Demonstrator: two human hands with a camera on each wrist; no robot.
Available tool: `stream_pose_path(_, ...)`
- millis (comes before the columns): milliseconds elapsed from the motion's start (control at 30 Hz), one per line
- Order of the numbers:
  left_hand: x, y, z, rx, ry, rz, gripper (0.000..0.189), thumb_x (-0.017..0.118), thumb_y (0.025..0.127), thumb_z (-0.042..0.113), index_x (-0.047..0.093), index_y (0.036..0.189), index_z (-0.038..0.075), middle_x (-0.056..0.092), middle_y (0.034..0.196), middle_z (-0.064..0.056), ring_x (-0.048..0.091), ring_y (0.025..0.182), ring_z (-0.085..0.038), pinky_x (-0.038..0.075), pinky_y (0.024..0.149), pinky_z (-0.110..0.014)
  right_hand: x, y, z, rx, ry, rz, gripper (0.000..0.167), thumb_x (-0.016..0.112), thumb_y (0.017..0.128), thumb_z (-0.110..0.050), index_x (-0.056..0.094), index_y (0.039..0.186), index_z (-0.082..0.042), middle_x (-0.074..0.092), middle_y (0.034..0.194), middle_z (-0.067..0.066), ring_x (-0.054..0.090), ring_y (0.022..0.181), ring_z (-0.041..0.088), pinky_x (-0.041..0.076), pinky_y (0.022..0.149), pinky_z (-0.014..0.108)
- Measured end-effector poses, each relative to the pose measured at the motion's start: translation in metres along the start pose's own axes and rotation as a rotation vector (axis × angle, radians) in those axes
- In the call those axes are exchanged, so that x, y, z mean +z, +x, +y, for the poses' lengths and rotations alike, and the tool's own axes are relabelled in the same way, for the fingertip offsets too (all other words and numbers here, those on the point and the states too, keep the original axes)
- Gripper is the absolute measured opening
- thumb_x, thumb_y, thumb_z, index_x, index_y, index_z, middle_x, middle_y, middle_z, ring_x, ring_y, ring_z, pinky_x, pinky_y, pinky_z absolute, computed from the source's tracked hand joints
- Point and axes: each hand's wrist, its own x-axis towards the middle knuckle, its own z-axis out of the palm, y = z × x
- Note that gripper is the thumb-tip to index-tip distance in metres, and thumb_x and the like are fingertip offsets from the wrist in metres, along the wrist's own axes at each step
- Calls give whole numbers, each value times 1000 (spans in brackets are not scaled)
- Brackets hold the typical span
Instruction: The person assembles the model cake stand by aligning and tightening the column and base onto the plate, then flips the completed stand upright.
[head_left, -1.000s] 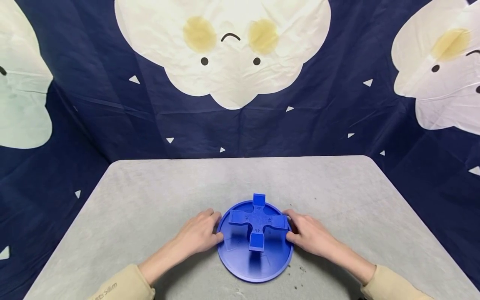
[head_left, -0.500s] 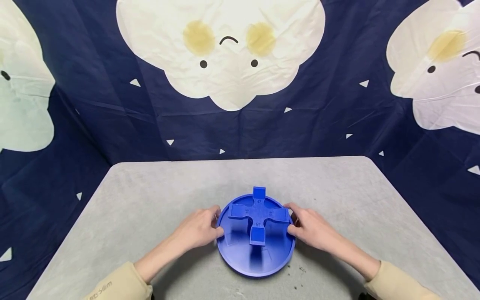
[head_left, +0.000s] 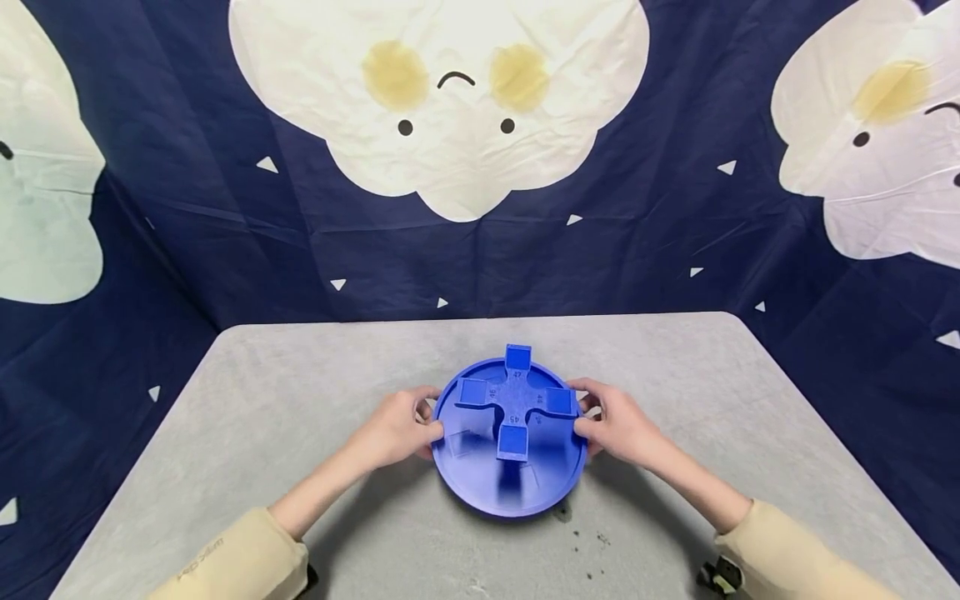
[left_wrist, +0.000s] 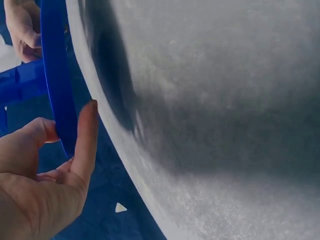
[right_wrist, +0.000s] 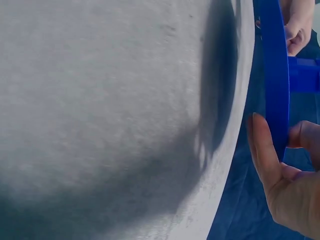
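A round blue tray (head_left: 480, 487) with a low rim is held up between both hands, face upward in the head view. From its middle rises a short post (right_wrist: 302, 75) topped by a blue four-armed cross (head_left: 515, 401) with numbers marked on its arms. My left hand (head_left: 397, 427) pinches the tray's left edge, thumb on the rim and fingers beneath, as the left wrist view confirms. On the opposite edge, my right hand (head_left: 618, 423) grips the same way. Both wrist views show a gap between the tray's underside and the tabletop, with its shadow below.
The tray is over a grey tabletop (head_left: 322, 367) with rounded far corners. Several dark specks (head_left: 603, 540) lie on it, to the right of and nearer than the tray. A navy cloth (head_left: 480, 267) printed with white clouds hangs behind and along both sides.
Both hands have raised the blue tray off the tabletop, and it has shifted upward in the head view. Fingers now show curled under the rim.
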Motion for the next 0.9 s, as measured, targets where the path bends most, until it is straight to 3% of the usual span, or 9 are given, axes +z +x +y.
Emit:
stream_pose_path(133,-7,8,-1,9,-147,-51,62,59,84,-4,48,144,-12,60,90,-11,74,61,-21,66,63,-39,-7,7,-3,28,84,0,67,56,84,9,43,149,11,60,101,19,70,67,18,65,60,44)
stream_pose_path(267,-15,13,-2,21,-236,-87,61,56,89,-4,43,148,-11,54,95,-11,72,66,-19,66,66,-41,-12,12,-6,50,142,-16,68,56,86,8,40,152,11,60,104,18,71,75,17,66,66,42)
stream_pose_path(467,-19,16,-1,58,-270,-117,57,51,99,-1,34,153,-6,47,105,-13,71,70,-21,66,69,-44,-21,18,-6,36,206,-46,67,59,90,6,38,153,8,60,109,18,72,81,18,66,70,43)
stream_pose_path(700,-25,20,-3,142,-305,-143,54,52,101,2,32,151,-2,53,113,-23,70,82,-20,64,74,-57,-32,21,-7,-23,253,-86,65,61,94,4,37,154,2,62,112,13,73,86,17,66,73,48)
stream_pose_path(900,-31,21,-1,178,-332,-173,52,54,105,9,32,153,10,55,121,-23,70,92,-24,62,83,-61,-40,19,-9,-66,289,-93,65,64,95,5,37,153,-8,64,112,7,75,88,16,66,76,49)
